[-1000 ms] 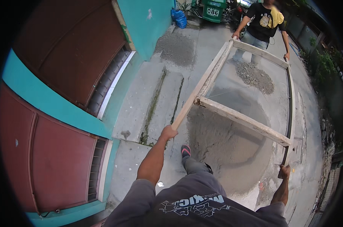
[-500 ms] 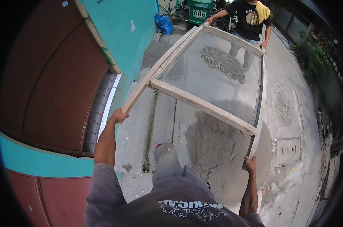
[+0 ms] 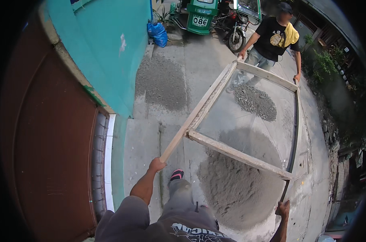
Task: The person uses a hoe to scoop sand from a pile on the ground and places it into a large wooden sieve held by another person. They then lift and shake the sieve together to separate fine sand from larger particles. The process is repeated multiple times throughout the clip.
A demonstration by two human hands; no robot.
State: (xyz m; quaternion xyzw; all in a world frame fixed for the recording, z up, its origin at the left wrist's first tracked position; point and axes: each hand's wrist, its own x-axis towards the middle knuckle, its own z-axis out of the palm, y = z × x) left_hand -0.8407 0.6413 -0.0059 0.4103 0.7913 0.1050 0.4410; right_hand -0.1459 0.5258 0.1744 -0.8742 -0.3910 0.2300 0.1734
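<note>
Two people carry a wooden sieve frame (image 3: 247, 121) over sand on the pavement.

Hidden: the mesh inside the frame is barely visible, seen mostly as a faint sheen; gravel pile (image 3: 255, 101) lies on it near the far end. The dark right rail thins out toward the near corner and is hard to trace. Left hand (image 3: 156, 164): fingers wrapped tight round the end of the left rail. Right hand (image 3: 283, 209): near the picture's lower edge, fingers closed round the right rail's end, forearm cut off. The other person (image 3: 273, 40) grips both far corners. A sand heap (image 3: 235, 189) lies beneath the near crossbar; a foot in a sandal (image 3: 176, 174) stands just beside it.
</note>
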